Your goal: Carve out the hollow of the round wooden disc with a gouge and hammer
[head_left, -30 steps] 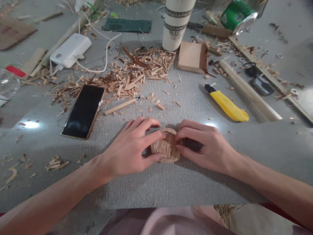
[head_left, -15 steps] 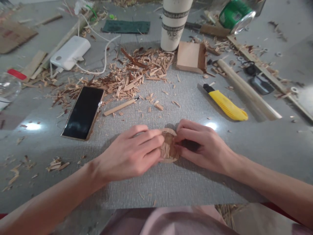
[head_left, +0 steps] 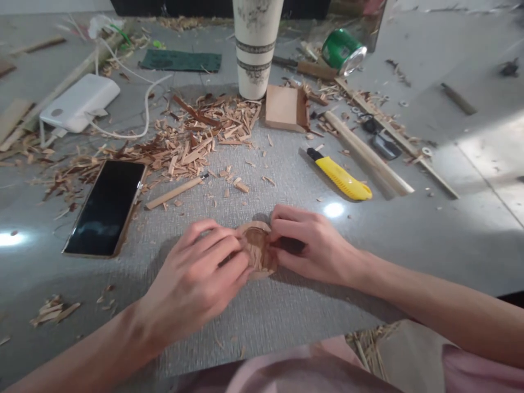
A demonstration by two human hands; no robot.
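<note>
Wooden piece [head_left: 258, 252] with wood shavings [head_left: 194, 146], yellow cutter [head_left: 339, 178] and cup [head_left: 254, 54] beyond.

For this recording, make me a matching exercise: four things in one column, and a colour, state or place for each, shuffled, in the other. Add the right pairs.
Things
1. wood piece
2. phone
3. cutter
4. can

Descriptions
A. green, lying on its side
B. mostly black, lying flat
C. between the left hand and right hand
D. mostly yellow

Right pairs: 1-C, 2-B, 3-D, 4-A
</note>
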